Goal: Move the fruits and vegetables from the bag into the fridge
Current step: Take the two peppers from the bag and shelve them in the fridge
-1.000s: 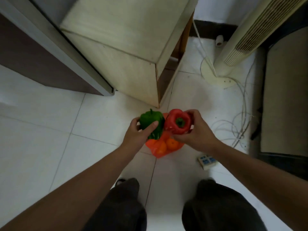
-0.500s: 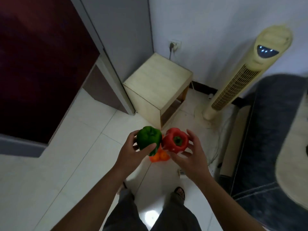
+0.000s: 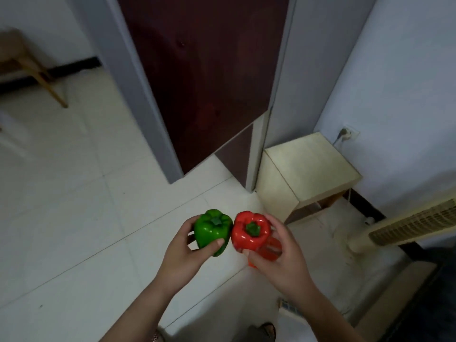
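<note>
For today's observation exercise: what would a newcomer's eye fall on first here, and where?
Two glossy bell peppers are held side by side low in the middle: the green pepper in the left hand, the red pepper in the right hand. Beyond them rises the tall dark red fridge door.

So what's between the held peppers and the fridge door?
Head view: only bare floor tile lies between the green pepper, the red pepper and the dark red fridge door.

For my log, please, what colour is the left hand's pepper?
The pepper is green; head view.
</note>
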Demonstrator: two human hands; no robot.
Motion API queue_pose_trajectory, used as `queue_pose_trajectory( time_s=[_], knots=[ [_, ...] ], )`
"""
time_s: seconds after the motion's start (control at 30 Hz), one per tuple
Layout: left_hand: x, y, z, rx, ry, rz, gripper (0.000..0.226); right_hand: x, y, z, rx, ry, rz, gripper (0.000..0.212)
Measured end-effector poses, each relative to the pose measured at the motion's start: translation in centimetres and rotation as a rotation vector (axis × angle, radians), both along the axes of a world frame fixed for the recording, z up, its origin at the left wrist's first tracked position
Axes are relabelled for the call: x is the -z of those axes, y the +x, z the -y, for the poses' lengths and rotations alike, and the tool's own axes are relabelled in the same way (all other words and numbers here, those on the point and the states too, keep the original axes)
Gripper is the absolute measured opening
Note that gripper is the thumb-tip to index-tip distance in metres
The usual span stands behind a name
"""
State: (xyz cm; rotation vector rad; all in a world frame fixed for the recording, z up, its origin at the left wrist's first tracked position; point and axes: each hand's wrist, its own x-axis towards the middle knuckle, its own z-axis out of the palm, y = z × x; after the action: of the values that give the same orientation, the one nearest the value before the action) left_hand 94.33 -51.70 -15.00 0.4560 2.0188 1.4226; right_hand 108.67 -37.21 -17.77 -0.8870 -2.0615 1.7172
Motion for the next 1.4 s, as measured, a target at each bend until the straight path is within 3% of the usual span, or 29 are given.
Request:
queue_pose_trajectory(
  time_s=[0.4, 0.6, 0.93, 1.4],
  knots=[
    [-2.4, -15.5, 24.1, -0.298, 0.038, -0.08, 0.05, -0.5, -18.8, 20.5, -0.221, 0.032, -0.035, 0.071],
    [-2.9, -22.2, 30.3, -0.392, 0.038, -0.076, 0.048, -1.9, -27.2, 26.3, -0.307, 0.011, -0.044, 0.074],
    [-1.8, -35.3, 28.4, -0.319, 0.058, -0.048, 0.051, -0.7, -41.6, 24.3, -0.282, -0.012, -0.046, 0.076],
    [-3.9, -60.7, 15.4, -0.296, 0.014, -0.194, 0.052, -3.2, -65.8, 11.8, -0.256, -0.066, -0.093, 0.073]
  ],
)
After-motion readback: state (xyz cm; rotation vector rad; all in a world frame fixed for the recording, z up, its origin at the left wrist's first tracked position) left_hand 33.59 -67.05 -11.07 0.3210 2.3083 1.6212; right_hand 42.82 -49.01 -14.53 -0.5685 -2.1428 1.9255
